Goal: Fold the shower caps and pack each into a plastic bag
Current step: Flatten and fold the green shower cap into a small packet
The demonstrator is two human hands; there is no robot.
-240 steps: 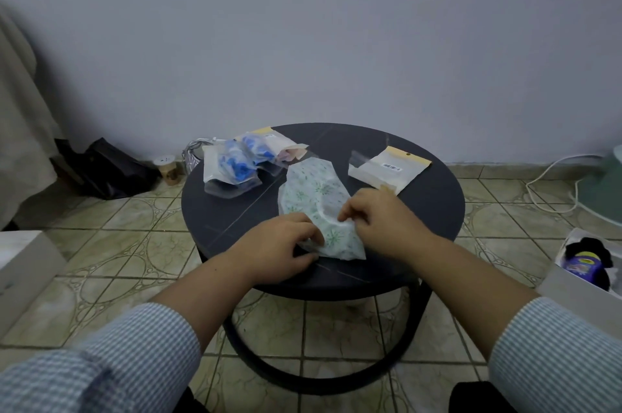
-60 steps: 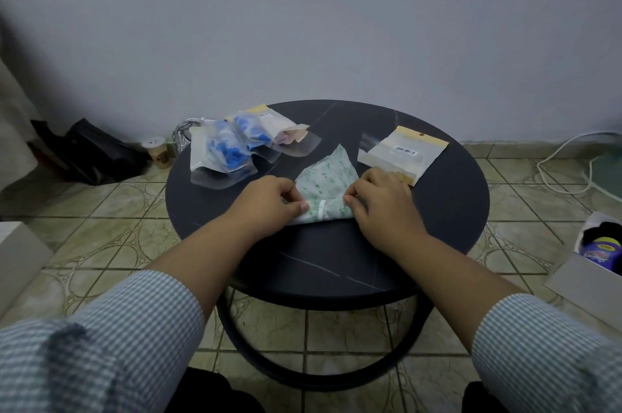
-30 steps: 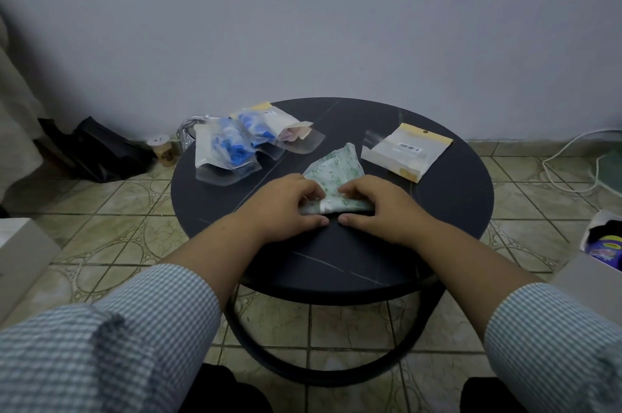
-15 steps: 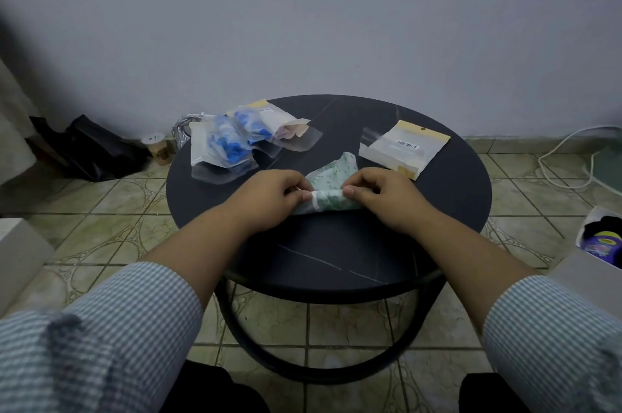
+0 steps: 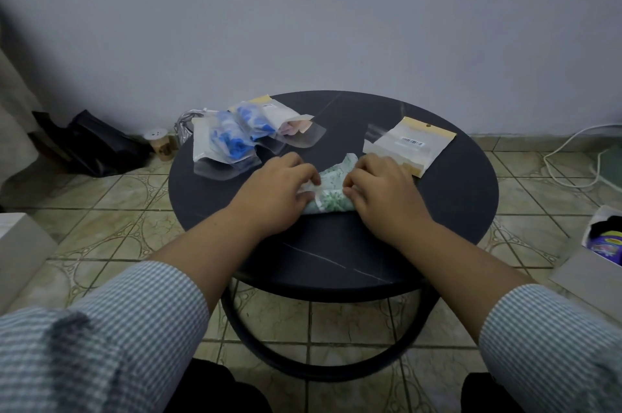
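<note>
The left hand (image 5: pixel 281 192) and right hand (image 5: pixel 382 192) each pinch an end of the green-patterned shower cap (image 5: pixel 331 192) with curled fingers, at the centre of the round dark surface (image 5: pixel 454 207). Compared with two seconds earlier, the cap is rolled far narrower and the hands stand closer together. Its ends are hidden beneath the fingers. At 1 o'clock lies one flat plastic bag (image 5: pixel 409 145), its near edge covered by the right hand. At 11 o'clock lie overlapping filled bags (image 5: pixel 245 140), apparently three; the exact count is unclear.
</note>
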